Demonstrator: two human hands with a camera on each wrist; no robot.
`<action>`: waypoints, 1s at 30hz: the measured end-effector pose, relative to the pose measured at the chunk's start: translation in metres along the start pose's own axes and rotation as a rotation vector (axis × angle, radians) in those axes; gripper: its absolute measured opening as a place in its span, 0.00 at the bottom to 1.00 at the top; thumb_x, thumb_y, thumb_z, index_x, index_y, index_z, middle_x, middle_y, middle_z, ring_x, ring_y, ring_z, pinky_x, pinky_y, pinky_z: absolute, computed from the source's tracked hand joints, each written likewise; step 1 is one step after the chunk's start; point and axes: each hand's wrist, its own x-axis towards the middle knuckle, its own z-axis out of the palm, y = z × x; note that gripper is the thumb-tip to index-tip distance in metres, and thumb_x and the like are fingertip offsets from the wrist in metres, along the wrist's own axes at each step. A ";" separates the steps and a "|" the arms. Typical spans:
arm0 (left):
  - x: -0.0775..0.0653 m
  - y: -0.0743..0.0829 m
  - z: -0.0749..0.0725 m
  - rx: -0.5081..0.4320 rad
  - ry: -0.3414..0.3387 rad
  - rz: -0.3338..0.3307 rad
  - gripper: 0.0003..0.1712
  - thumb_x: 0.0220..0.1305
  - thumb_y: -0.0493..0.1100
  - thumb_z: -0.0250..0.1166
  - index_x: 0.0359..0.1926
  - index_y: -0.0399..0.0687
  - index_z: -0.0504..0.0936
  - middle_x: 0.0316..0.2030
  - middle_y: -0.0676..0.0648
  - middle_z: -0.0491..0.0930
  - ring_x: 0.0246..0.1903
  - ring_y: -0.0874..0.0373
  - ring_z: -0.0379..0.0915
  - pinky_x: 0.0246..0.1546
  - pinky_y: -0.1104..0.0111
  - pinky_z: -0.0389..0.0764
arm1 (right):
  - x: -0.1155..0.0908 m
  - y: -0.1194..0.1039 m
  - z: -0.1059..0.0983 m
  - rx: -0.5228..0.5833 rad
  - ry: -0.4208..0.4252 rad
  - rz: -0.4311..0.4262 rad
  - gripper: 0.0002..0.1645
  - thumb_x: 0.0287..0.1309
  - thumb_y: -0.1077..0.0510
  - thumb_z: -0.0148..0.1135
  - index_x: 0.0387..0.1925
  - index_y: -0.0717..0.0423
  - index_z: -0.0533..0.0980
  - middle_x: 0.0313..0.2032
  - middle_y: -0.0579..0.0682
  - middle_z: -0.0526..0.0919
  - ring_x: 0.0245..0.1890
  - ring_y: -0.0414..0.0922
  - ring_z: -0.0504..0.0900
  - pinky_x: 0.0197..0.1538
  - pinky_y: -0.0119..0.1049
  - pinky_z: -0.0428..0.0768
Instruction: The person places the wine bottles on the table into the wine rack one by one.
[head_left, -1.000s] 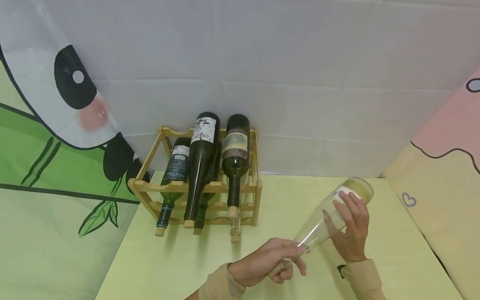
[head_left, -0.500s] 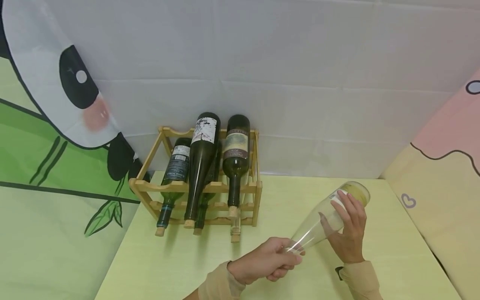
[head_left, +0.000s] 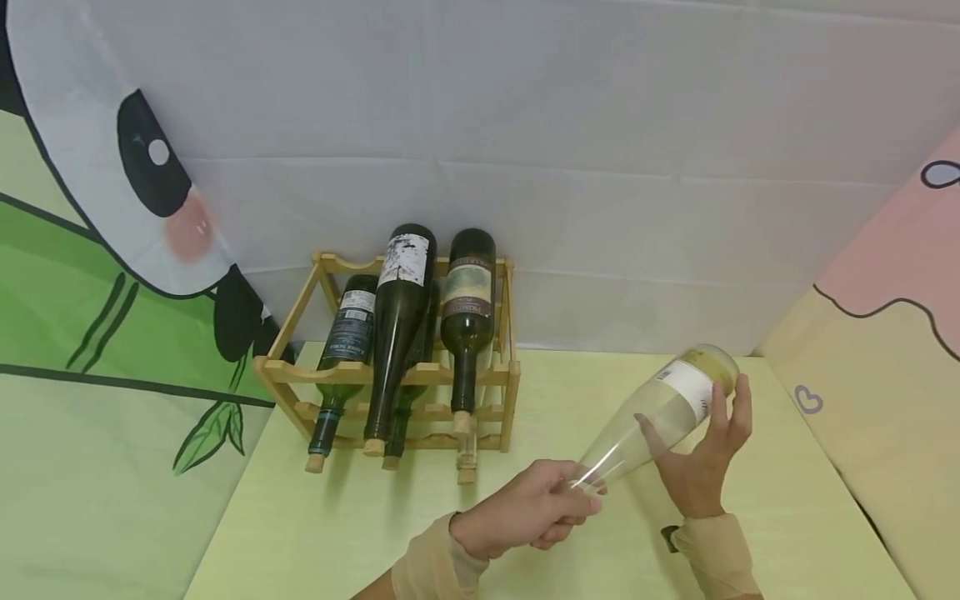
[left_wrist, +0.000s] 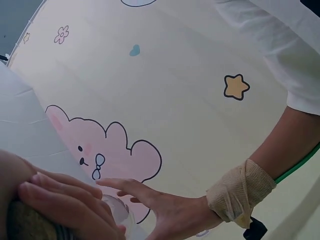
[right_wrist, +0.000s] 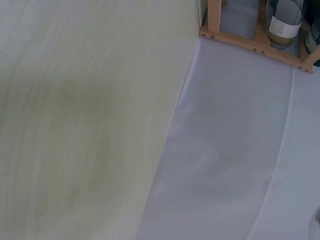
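My left hand [head_left: 525,508] grips the neck of a clear glass bottle [head_left: 626,437], slanted with its base up to the right. The bottle carries a white and yellow-green label near its base. In the left wrist view, a cork [left_wrist: 30,225] shows beneath the fingers of the left hand [left_wrist: 75,205]. My right hand [head_left: 701,475] is spread at the base end, thumb behind the glass and fingertips close to the lower right side. Its outstretched fingers appear also in the left wrist view, where the right hand [left_wrist: 175,212] stands beside the bottle's base.
A wooden wine rack [head_left: 390,372] stands left of the hands, against the white backdrop [head_left: 600,208]. Several corked bottles lie in it, among them a dark bottle with a torn label [head_left: 405,308] and another dark bottle [head_left: 468,317] on top. Pale yellow tabletop [head_left: 585,383] extends rightward.
My right hand has loosened from around the bottle's label, its fingers now spread at the lower right side. My left hand has closed further round the neck, covering the cork.
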 end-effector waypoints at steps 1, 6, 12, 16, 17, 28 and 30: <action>0.000 0.002 0.000 0.006 0.005 0.006 0.12 0.80 0.42 0.60 0.56 0.38 0.78 0.20 0.56 0.63 0.15 0.65 0.53 0.16 0.73 0.55 | -0.002 0.001 -0.002 0.000 -0.003 0.024 0.58 0.58 0.32 0.76 0.70 0.68 0.62 0.77 0.67 0.57 0.78 0.64 0.55 0.78 0.59 0.55; -0.003 0.010 -0.002 0.020 0.047 0.030 0.11 0.79 0.41 0.61 0.55 0.40 0.78 0.19 0.56 0.63 0.15 0.65 0.53 0.15 0.74 0.54 | -0.013 0.009 -0.009 -0.014 -0.046 0.090 0.66 0.60 0.30 0.74 0.75 0.73 0.54 0.78 0.69 0.54 0.80 0.62 0.51 0.81 0.54 0.49; -0.012 0.020 -0.001 0.047 0.104 0.060 0.14 0.79 0.40 0.62 0.59 0.41 0.78 0.18 0.55 0.64 0.15 0.65 0.56 0.14 0.75 0.56 | -0.024 0.020 -0.015 0.004 -0.136 0.162 0.62 0.58 0.48 0.78 0.79 0.71 0.53 0.77 0.69 0.57 0.73 0.57 0.59 0.76 0.42 0.55; -0.019 0.029 0.000 0.059 0.123 0.081 0.15 0.80 0.40 0.62 0.62 0.40 0.78 0.18 0.55 0.65 0.15 0.66 0.57 0.15 0.75 0.58 | -0.024 0.019 -0.015 0.035 -0.194 0.224 0.63 0.49 0.67 0.79 0.81 0.65 0.54 0.77 0.65 0.59 0.70 0.57 0.61 0.72 0.39 0.57; -0.021 0.031 0.000 0.063 0.122 0.089 0.16 0.80 0.40 0.61 0.63 0.40 0.77 0.18 0.55 0.65 0.15 0.66 0.57 0.15 0.75 0.58 | -0.024 0.019 -0.014 0.038 -0.204 0.235 0.63 0.48 0.70 0.79 0.82 0.64 0.54 0.77 0.64 0.60 0.69 0.58 0.62 0.72 0.38 0.58; -0.029 0.052 -0.004 0.111 0.156 0.222 0.23 0.83 0.41 0.57 0.71 0.36 0.72 0.15 0.55 0.61 0.13 0.65 0.55 0.14 0.73 0.58 | -0.024 0.012 -0.007 0.040 -0.321 0.220 0.59 0.53 0.74 0.76 0.82 0.61 0.57 0.77 0.60 0.65 0.67 0.58 0.64 0.71 0.33 0.56; -0.032 0.057 -0.007 0.123 0.170 0.239 0.23 0.83 0.41 0.57 0.71 0.36 0.71 0.15 0.55 0.61 0.13 0.65 0.55 0.15 0.73 0.58 | -0.024 0.011 -0.006 0.040 -0.332 0.214 0.58 0.53 0.73 0.76 0.82 0.61 0.57 0.77 0.62 0.65 0.67 0.58 0.64 0.71 0.33 0.55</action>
